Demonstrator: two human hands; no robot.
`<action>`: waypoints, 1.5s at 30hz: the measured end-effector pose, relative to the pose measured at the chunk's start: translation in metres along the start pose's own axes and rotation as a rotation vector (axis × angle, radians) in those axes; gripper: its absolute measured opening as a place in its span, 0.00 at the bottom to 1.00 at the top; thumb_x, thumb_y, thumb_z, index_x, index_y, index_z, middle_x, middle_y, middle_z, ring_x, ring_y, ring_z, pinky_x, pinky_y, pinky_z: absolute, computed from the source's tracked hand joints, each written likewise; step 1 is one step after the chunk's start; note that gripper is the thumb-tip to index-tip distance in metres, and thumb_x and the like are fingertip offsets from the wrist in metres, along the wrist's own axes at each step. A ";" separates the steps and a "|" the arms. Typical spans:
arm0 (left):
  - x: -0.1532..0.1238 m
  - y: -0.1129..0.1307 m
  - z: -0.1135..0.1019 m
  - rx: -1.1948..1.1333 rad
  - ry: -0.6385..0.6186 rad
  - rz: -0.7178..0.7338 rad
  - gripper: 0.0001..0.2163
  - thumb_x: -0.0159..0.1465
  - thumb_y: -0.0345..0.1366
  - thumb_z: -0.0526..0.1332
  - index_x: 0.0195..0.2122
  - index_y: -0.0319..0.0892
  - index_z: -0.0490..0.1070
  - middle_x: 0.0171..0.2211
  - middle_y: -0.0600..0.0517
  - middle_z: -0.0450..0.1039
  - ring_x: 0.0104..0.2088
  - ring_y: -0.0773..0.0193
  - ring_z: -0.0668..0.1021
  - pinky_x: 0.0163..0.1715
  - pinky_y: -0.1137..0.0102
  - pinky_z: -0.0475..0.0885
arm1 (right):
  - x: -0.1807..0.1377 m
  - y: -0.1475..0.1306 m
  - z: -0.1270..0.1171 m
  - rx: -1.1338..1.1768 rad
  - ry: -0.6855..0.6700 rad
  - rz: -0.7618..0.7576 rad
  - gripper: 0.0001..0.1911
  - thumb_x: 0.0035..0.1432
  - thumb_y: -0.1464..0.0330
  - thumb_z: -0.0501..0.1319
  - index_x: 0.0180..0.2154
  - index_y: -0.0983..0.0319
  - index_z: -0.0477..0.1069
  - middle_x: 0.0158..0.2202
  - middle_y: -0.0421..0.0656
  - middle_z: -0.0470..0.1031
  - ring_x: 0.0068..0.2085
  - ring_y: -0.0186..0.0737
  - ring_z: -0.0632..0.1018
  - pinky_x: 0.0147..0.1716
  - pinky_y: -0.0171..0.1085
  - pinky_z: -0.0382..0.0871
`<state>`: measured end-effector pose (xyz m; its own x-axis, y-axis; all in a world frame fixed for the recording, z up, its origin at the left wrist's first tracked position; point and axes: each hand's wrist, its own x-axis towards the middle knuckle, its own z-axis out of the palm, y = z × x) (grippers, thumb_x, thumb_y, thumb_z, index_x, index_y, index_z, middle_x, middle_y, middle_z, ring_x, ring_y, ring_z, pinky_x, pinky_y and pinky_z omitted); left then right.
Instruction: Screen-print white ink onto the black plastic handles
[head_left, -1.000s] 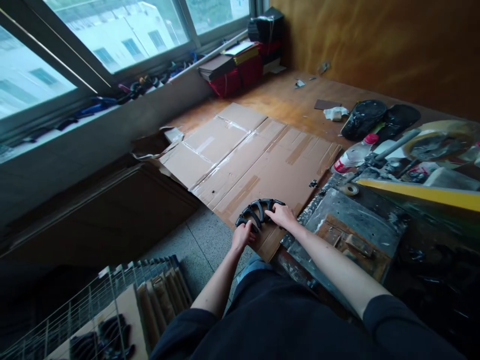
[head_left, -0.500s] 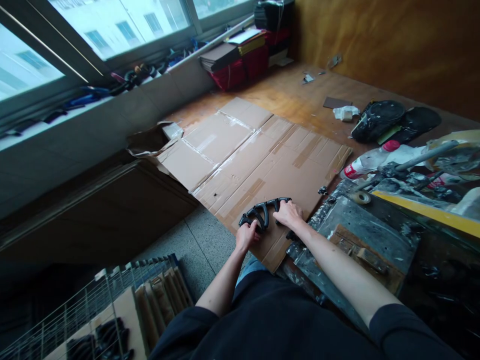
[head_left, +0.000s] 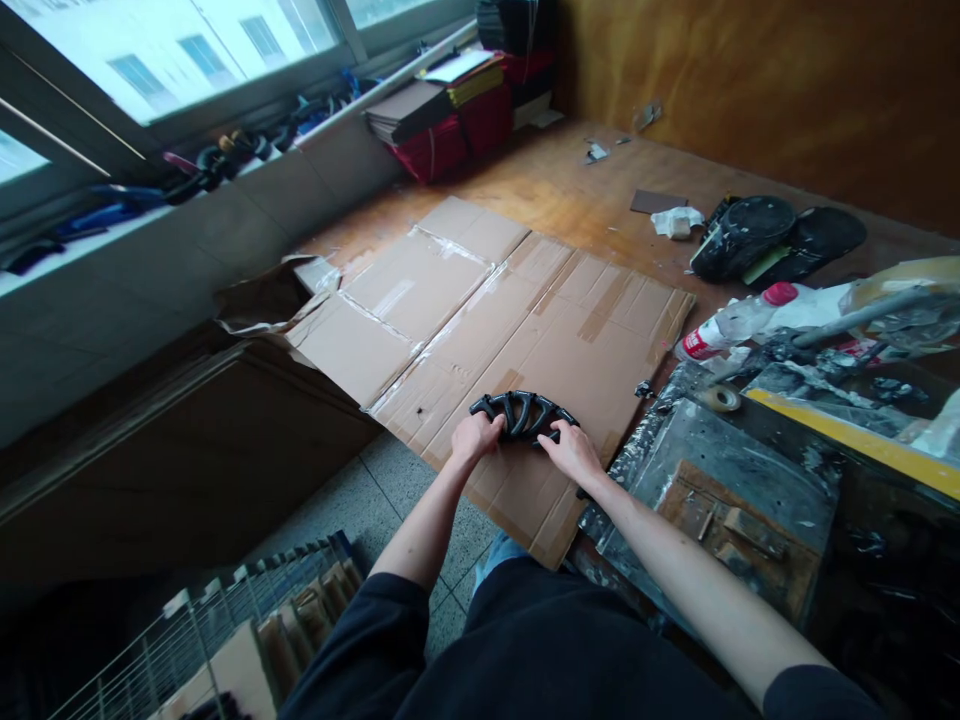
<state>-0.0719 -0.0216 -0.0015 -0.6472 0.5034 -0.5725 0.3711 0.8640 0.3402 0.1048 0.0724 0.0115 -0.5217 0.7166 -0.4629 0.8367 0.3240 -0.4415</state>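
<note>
A black arched piece with several curved ribs (head_left: pixel 519 412) lies on the flattened cardboard sheet (head_left: pixel 480 330), near its front corner. It looks like a fan of dark bars; its exact kind I cannot make out. My left hand (head_left: pixel 477 436) grips its left end, fingers curled round the near edge. At the right end, my right hand (head_left: pixel 570 450) closes thumb and fingers on the piece. Parts of both ends are hidden behind my fingers.
To the right, a grimy metal plate (head_left: pixel 757 440) with a tape roll (head_left: pixel 718 398) adjoins the cardboard. A plastic bottle (head_left: pixel 735 322) and black containers (head_left: pixel 757 235) stand beyond. A wire basket (head_left: pixel 180 640) is at lower left; bundled stacks (head_left: pixel 442 125) sit at the back.
The black ribs look more evenly spread, and the gap near my right hand has gone. Both hands still hold the ends. The view has shifted slightly.
</note>
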 end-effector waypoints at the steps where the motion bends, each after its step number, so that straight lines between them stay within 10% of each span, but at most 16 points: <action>1: -0.003 0.000 0.001 0.028 0.018 0.005 0.29 0.59 0.62 0.50 0.40 0.40 0.74 0.39 0.38 0.80 0.45 0.46 0.80 0.43 0.59 0.72 | 0.001 0.000 -0.001 -0.012 0.004 0.006 0.24 0.61 0.55 0.57 0.53 0.62 0.70 0.49 0.53 0.75 0.52 0.48 0.75 0.51 0.41 0.65; 30: 0.008 0.008 -0.029 0.339 0.057 0.086 0.35 0.52 0.66 0.56 0.45 0.39 0.72 0.47 0.37 0.76 0.48 0.45 0.78 0.44 0.61 0.72 | 0.009 -0.001 -0.015 -0.090 -0.013 0.073 0.21 0.61 0.55 0.57 0.51 0.58 0.70 0.50 0.50 0.73 0.51 0.50 0.75 0.48 0.43 0.66; 45: -0.002 -0.016 -0.019 0.280 0.060 0.152 0.21 0.66 0.52 0.46 0.40 0.43 0.71 0.42 0.41 0.78 0.45 0.51 0.79 0.43 0.63 0.71 | 0.010 -0.004 -0.008 -0.034 -0.013 0.027 0.21 0.61 0.58 0.58 0.52 0.62 0.70 0.51 0.52 0.74 0.53 0.47 0.74 0.52 0.40 0.64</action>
<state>-0.0891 -0.0364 0.0080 -0.6049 0.6329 -0.4832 0.6302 0.7514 0.1953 0.0972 0.0834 0.0145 -0.5003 0.7178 -0.4842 0.8558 0.3250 -0.4026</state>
